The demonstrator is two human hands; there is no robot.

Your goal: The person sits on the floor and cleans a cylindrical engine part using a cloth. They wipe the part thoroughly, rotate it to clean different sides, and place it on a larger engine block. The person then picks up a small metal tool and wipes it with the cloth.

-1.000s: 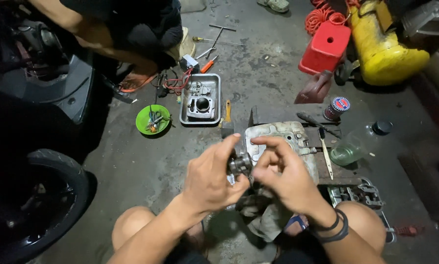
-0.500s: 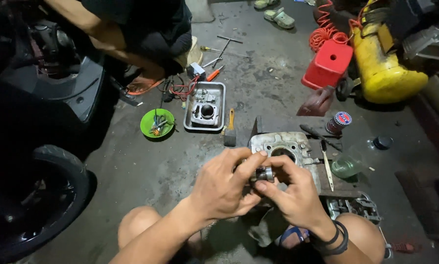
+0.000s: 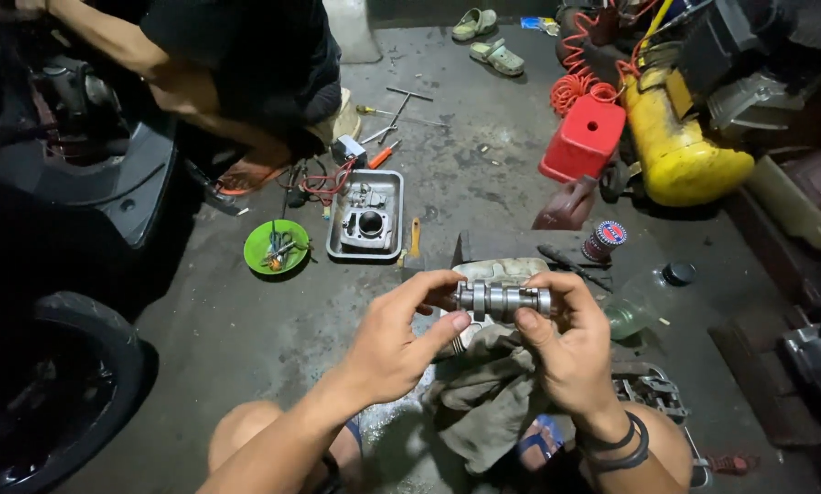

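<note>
Two hands are seen over a dark, stained concrete floor (image 3: 246,338), and a metal camshaft (image 3: 502,299) is held level between them: the left hand (image 3: 397,343) is closed on its left end with thumb and fingertips, the right hand (image 3: 566,352) is closed on its right end. A grey rag (image 3: 483,402) is spread just below, over the knees. Farther on the floor, a metal tray (image 3: 366,215) with an engine part is placed beside a green bowl (image 3: 276,247) of small tools. A red stool (image 3: 584,139) and a yellow tank (image 3: 680,146) are kept at the far right (near a coiled orange hose). Another person is crouched at the upper left, by a black tyre (image 3: 53,393).
</note>
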